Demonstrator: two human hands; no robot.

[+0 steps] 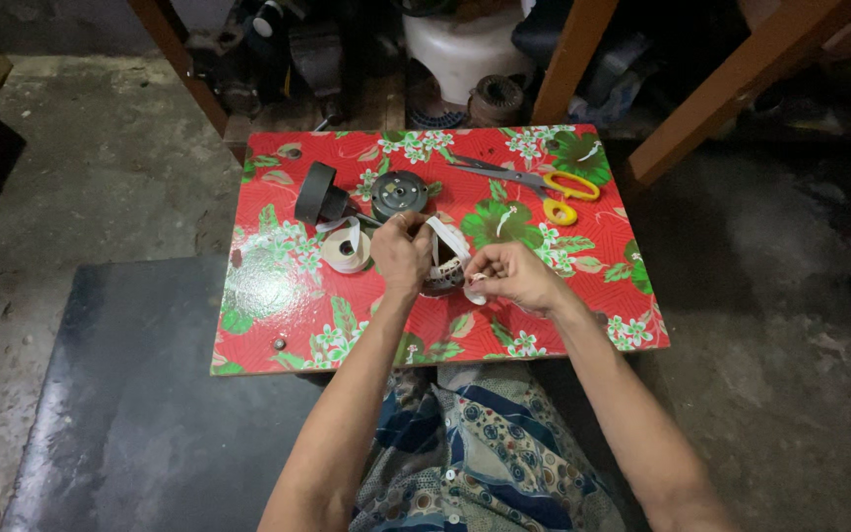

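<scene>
A low table (278, 325) with a red floral cover fills the middle of the frame. At its centre the left hand (401, 251) pinches a strip of white tape (448, 236) running over a small wound coil (442, 278), while the right hand (509, 276) pinches the tape's lower end. Upper left lie a black tape roll (315, 193), a white tape roll (348, 248) and a round motor part (399, 193); orange-handled scissors (544, 183) lie upper right.

Both forearms are bare, with no sleeves, watch or rings showing on the left hand (401, 254) or right hand (514, 278). Below them, a garment (485, 453) patterned in blue, cream and brown.
</scene>
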